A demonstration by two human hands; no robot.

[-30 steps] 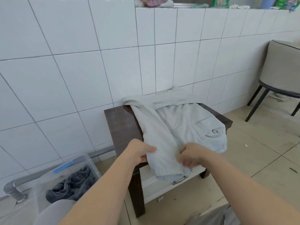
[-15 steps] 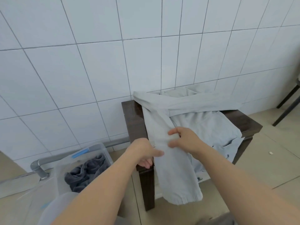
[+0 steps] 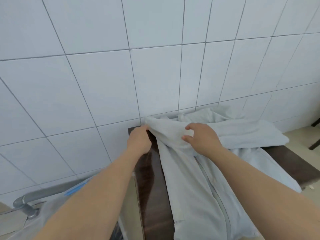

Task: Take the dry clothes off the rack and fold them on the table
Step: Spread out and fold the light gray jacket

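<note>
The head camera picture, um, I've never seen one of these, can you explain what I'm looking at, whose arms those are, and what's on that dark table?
There is no machine here. The picture comes from a wide-angle camera worn on a person's head, looking forward and down, so the two bare arms reaching in from the bottom are the wearer's own.

In front of them a dark wooden table stands against a white tiled wall. A pale grey garment with a zip down its middle lies spread over the table, and part of it hangs over the near edge.

The left hand grips the garment's far left corner near the wall. The right hand rests on the cloth beside it, fingers bent, seemingly gathering the fabric.

At lower left you can see a grey pipe and part of a clear plastic bin.
</note>
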